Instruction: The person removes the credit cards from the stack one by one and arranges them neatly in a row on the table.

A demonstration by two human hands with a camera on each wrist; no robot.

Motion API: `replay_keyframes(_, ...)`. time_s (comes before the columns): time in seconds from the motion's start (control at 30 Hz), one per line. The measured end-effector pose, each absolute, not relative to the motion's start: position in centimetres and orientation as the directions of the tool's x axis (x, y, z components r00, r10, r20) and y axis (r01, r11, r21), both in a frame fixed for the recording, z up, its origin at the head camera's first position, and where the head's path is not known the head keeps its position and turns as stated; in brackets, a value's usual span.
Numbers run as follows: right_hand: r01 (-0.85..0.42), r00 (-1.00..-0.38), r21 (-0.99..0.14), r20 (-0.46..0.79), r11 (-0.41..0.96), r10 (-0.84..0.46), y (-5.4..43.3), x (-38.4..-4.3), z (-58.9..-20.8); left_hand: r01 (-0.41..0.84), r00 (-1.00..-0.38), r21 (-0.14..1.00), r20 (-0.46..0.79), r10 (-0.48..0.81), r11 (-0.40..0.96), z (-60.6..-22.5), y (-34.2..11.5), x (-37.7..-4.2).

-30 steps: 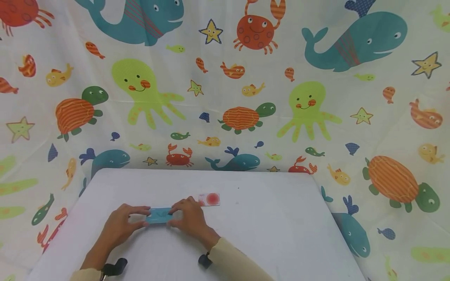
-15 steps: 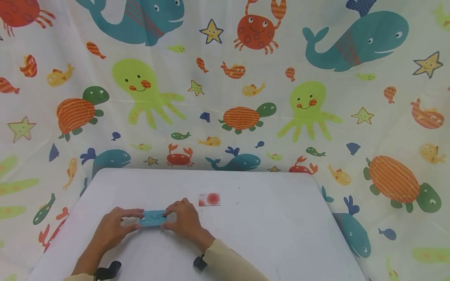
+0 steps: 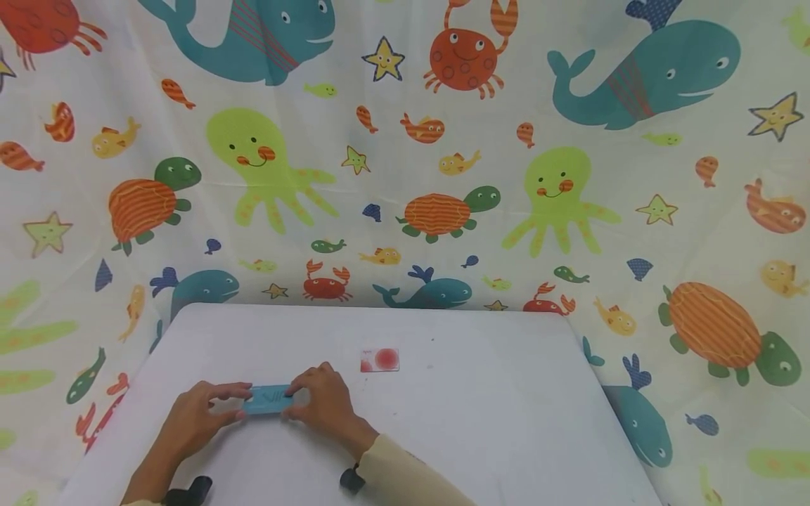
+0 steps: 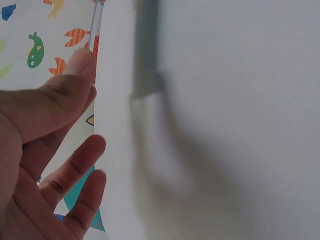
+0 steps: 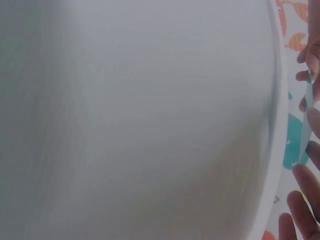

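A thin blue card (image 3: 266, 400) with dark markings is held above the white table, left of the middle in the head view. My left hand (image 3: 192, 417) pinches its left end between thumb and fingers. The right end is pinched by my right hand (image 3: 330, 405). In the left wrist view the left hand (image 4: 50, 115) shows thumb and fingers, while most of the card lies out of frame. The right wrist view catches the card (image 5: 305, 131) nearly edge-on at the right border, with fingers of both hands around it.
A red and white card (image 3: 380, 360) lies flat on the white table (image 3: 493, 407), behind and right of my hands. At the back hangs a curtain (image 3: 392, 176) printed with sea animals. Black wrist cameras (image 3: 352, 480) sit near both sleeves.
Both hands have carried the blue card left and slightly nearer to me. The red and white card stays put on the table, now fully uncovered by the right hand.
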State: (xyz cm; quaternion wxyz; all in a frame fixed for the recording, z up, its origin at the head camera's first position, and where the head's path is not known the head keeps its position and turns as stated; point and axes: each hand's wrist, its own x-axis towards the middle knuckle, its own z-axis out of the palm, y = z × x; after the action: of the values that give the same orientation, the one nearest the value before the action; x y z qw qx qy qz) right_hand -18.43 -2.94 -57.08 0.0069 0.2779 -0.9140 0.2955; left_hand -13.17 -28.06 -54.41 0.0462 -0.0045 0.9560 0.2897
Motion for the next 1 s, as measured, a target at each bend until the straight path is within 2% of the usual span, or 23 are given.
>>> replay_keyframes(0.3, -0.507, -0.852, -0.513, 0.179, 0.693, -0.491, -4.1, -18.0, -57.6, -0.075, -0.992, 0.569, -0.13, -0.001, 0.819, -54.7, -29.0, -12.7)
replay_keyframes(0.6, -0.554, -0.831, -0.439, 0.244, 0.708, -0.499, -4.9, -17.1, -57.9, -0.092, -0.988, 0.569, -0.155, -0.004, 0.817, -55.0, -29.7, -12.4)
replay_keyframes(1.0, -0.561, -0.827, -0.349, 0.231, 0.75, -0.512, -5.8, -16.5, -57.3, -0.096, -0.988, 0.567, -0.153, -0.01, 0.818, -55.4, -30.2, -12.0)
